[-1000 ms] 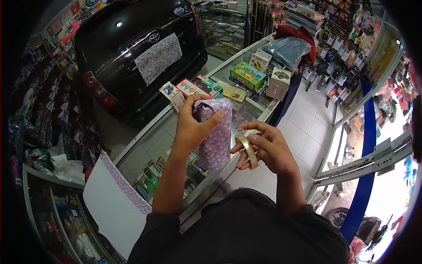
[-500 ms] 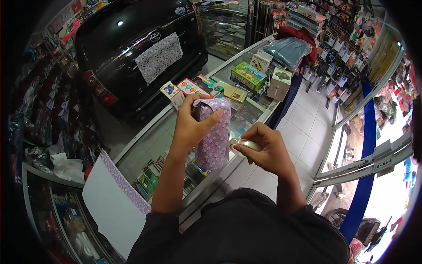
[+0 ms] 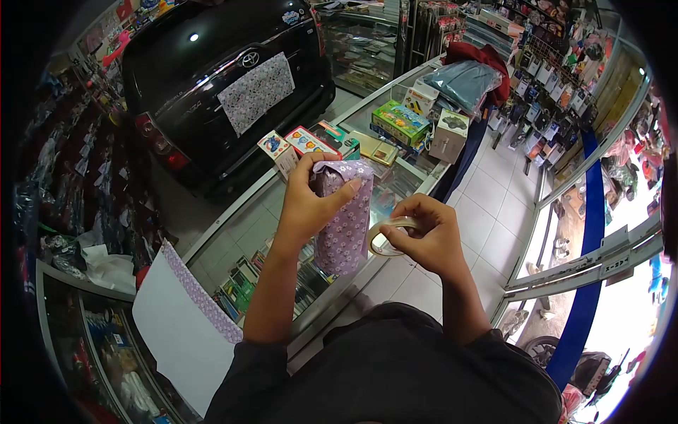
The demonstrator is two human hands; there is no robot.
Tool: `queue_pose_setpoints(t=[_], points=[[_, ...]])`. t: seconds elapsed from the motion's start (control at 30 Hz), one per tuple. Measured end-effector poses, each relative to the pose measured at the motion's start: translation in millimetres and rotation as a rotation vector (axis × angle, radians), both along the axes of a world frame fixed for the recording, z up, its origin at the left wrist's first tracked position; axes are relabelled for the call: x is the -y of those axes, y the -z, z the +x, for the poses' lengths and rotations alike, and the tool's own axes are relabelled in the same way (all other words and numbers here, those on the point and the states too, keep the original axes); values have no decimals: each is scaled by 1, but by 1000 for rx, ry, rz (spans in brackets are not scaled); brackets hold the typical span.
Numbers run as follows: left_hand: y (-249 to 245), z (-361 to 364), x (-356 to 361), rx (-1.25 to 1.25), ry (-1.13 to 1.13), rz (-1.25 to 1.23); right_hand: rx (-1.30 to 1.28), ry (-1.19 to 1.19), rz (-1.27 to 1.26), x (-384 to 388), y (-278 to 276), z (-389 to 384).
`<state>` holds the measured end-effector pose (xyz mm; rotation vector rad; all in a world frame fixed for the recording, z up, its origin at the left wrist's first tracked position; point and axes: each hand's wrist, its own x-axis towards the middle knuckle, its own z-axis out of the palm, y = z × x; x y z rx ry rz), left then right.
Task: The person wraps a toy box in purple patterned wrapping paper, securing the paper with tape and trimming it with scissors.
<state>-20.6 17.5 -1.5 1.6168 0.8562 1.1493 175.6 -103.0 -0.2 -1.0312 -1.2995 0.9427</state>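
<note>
Purple floral parcel (image 3: 345, 220) is upright, held above the edge of the glass counter (image 3: 236, 237), roughly centre of view. Left hand (image 3: 306, 206) is closed round its upper half, thumb lying across the front and fingers curled over the folded top. The grip and the parcel's place match the frame half a second back.

Tape roll (image 3: 381, 246) is just right of the parcel, close to its lower part (cannot tell whether they touch). Right hand (image 3: 426, 239) is clamped on the roll, fingers hooked over its top rim. Half a second ago the roll lay edge-on under the fingers; now it is tilted so its open centre faces the camera.

Further out: a loose sheet of wrapping paper (image 3: 176, 318), white side up, is at the counter's near left. Toy boxes (image 3: 399, 121) are at the far end. A black car (image 3: 212, 78) is parked behind the counter.
</note>
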Motion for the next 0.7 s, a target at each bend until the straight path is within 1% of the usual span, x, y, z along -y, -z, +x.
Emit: queue_pose_setpoints(t=[0.13,0.23,0.3,0.43,0.5,0.6,0.7], points=[[-1,1,1,18,13,-18,26,55,-23,1,-2,-1],[-1,1,1,16,19,-28,-18,84,-79,1,-1,0],[-1,1,1,19,31,-33,-28,69,-17,-1,4,2],[-1,1,2,-3,5,6,-65,22,15,-2,3,3],[-1,1,2,1,8,13,-101,-41,-96,0,1,7],[-1,1,1,19,22,8,-130,-81,-145,0,-1,9],[-1,0,2,8,15,7,-96,-68,-84,-2,1,8]])
